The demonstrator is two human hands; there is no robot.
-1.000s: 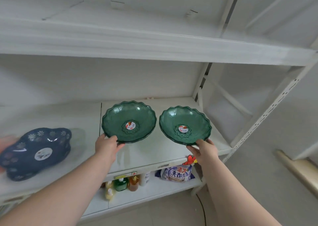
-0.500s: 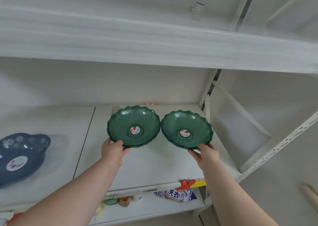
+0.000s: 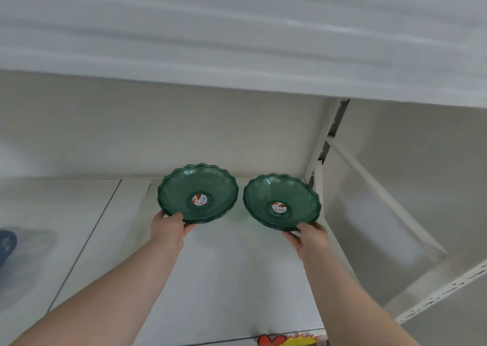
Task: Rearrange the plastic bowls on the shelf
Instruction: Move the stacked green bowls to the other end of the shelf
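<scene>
Two dark green scalloped plastic bowls with round red stickers in their centres sit side by side at the back right of the white shelf (image 3: 237, 266). My left hand (image 3: 168, 227) grips the near rim of the left green bowl (image 3: 184, 185). My right hand (image 3: 309, 236) grips the near rim of the right green bowl (image 3: 292, 195). Each bowl looks like a small stack, with extra rims showing underneath. The bowls are tilted toward me and close to the back wall. A blue flowered bowl (image 3: 6, 243) is partly cut off at the left edge.
A white upper shelf board (image 3: 237, 42) hangs overhead. A white upright post (image 3: 320, 145) and a slanted brace (image 3: 382, 195) stand just right of the right bowl. A red and yellow price tag (image 3: 287, 340) sticks to the shelf's front edge.
Both hands have pushed the two green bowls further back on the shelf, toward the wall. The view has tilted up and right, so the blue bowl has slid almost out of sight.
</scene>
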